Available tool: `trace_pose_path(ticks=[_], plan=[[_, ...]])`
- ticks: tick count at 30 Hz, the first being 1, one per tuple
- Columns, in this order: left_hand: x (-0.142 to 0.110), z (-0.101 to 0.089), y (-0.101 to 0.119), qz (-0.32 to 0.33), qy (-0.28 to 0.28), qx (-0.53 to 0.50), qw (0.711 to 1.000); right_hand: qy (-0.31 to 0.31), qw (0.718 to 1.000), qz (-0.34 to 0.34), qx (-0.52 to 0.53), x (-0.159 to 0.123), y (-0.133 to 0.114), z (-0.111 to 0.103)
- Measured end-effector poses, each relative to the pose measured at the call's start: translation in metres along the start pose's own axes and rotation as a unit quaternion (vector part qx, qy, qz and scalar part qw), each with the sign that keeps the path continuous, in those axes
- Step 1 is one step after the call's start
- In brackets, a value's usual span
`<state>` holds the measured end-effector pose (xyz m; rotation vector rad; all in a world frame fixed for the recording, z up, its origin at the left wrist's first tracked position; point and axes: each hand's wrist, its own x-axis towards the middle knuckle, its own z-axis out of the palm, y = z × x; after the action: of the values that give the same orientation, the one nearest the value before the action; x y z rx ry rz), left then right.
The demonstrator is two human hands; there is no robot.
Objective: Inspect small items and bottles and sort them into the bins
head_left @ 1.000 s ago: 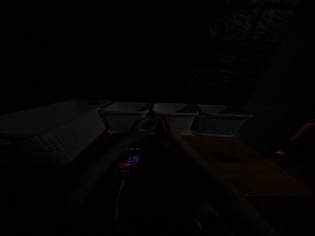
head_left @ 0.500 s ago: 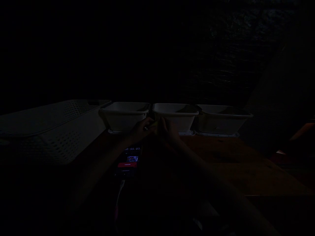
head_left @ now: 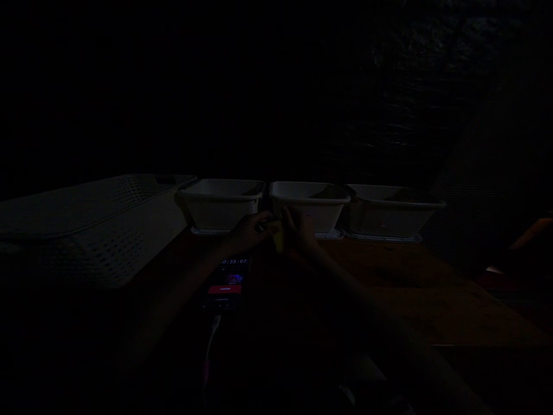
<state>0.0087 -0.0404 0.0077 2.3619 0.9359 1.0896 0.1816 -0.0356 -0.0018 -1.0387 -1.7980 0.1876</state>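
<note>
The scene is very dark. My left hand (head_left: 249, 231) and my right hand (head_left: 299, 229) meet in front of the middle white tub (head_left: 322, 210). Between them is a small yellowish piece (head_left: 279, 237), whose kind I cannot make out. The fingers of both hands are closed on it, left from one side and right from the other. Below my left hand lies a phone (head_left: 224, 288) with a lit screen showing a timer and a red button.
A large perforated white basket (head_left: 116, 248) stands at left. Beside it is the left white tub (head_left: 222, 212); the right white tub (head_left: 384, 220) stands further along the wooden table (head_left: 401, 288). A white cable (head_left: 210, 340) runs from the phone. Part of a person's arm (head_left: 533, 233) shows at far right.
The yellowish piece now shows more, hanging lower between my hands. My fingers have shifted slightly around it. The tubs and basket stay in place.
</note>
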Motion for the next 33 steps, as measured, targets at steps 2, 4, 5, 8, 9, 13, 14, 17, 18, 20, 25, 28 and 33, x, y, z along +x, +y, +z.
trace_pose_path(ticks=[2, 4, 5, 8, 9, 13, 14, 17, 18, 20, 25, 28, 33], plan=[[-0.0005, -0.0009, 0.0028, -0.002, -0.005, -0.007, 1.0, -0.002, 1.0, 0.003, 0.002, 0.0002, 0.0009, 0.0016], [-0.0012, -0.0017, 0.005, -0.004, -0.011, -0.016, 1.0, -0.002, 1.0, 0.01, 0.009, 0.0004, 0.0008, 0.0027], [-0.0016, -0.002, 0.0058, -0.007, -0.014, -0.02, 1.0, 0.0, 1.0, 0.01, 0.017, 0.0005, 0.0004, 0.0029], [-0.0024, -0.0024, 0.0069, -0.021, -0.01, -0.027, 0.999, 0.009, 0.999, 0.016, 0.042, 0.0013, -0.0011, 0.0018], [-0.0026, -0.0025, 0.007, -0.026, -0.007, -0.029, 0.999, 0.014, 0.999, 0.02, 0.044, 0.0017, -0.0015, 0.0009], [-0.002, -0.0023, 0.007, -0.033, -0.003, -0.027, 0.999, 0.03, 0.998, 0.025, 0.044, 0.0035, -0.0011, -0.0019], [-0.0017, -0.0022, 0.007, -0.03, 0.0, -0.022, 0.999, 0.03, 0.998, 0.023, 0.045, 0.0037, -0.0007, -0.0022], [-0.0008, -0.0019, 0.0065, -0.013, 0.001, -0.007, 1.0, 0.033, 0.998, 0.024, 0.043, 0.0034, 0.0003, -0.0016], [-0.0005, -0.0018, 0.0062, -0.007, -0.001, -0.004, 1.0, 0.032, 0.998, 0.022, 0.042, 0.0031, 0.0004, -0.0012], [-0.0002, -0.0016, 0.0055, 0.003, -0.004, -0.002, 1.0, 0.029, 0.999, 0.015, 0.043, 0.0024, 0.0002, -0.0004], [-0.0006, -0.0022, 0.0069, 0.01, -0.002, -0.011, 1.0, 0.019, 0.999, 0.006, 0.049, 0.0011, -0.0012, 0.0005], [-0.0008, -0.0032, 0.0092, 0.011, -0.002, -0.002, 1.0, 0.014, 0.999, 0.002, 0.05, 0.0005, -0.0019, 0.0001], [0.0008, -0.0056, 0.0086, 0.011, 0.024, 0.015, 1.0, 0.029, 0.997, 0.029, 0.07, 0.0001, -0.0033, -0.0003]])
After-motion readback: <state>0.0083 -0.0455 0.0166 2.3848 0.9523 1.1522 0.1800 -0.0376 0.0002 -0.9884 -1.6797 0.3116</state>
